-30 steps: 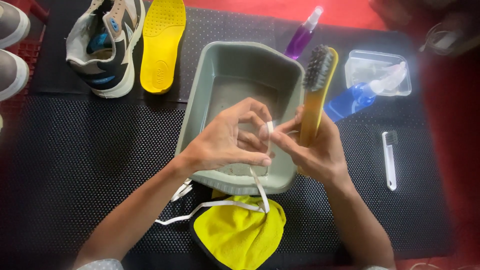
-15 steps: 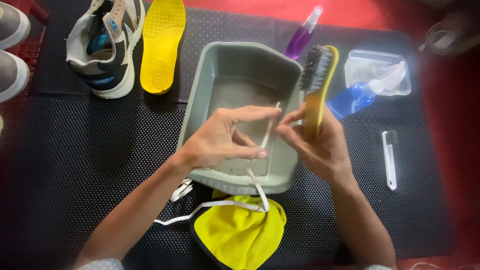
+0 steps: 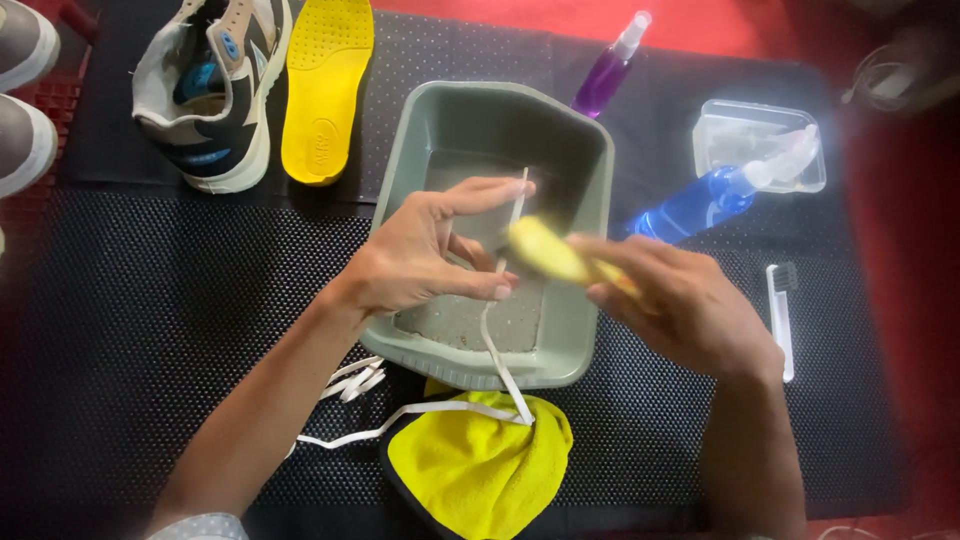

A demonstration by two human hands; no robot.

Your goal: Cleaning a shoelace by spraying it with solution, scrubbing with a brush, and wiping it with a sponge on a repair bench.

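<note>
L hand [image 3: 420, 255] pinches the white lace [image 3: 497, 335] taut over the grey tub [image 3: 400, 170], fingers spread, lace end up by the index tip. That way drips land in the tub. Rest of the lace trails near, over the rim onto the yellow cloth [image 3: 480, 465] and mat [image 3: 150, 300]. R hand [image 3: 680, 305] is closed round the yellow brush [image 3: 545, 250], blurred, pressed across the lace. A sec ago the brush stood upright w/ bristles showing; now it's tipped flat and swung left onto the lace. Far left: shoe [image 3: 205, 90], insole [image 3: 325, 85]. Right: blue sprayer [image 3: 700, 200], toothbrush [image 3: 780, 315].
</note>
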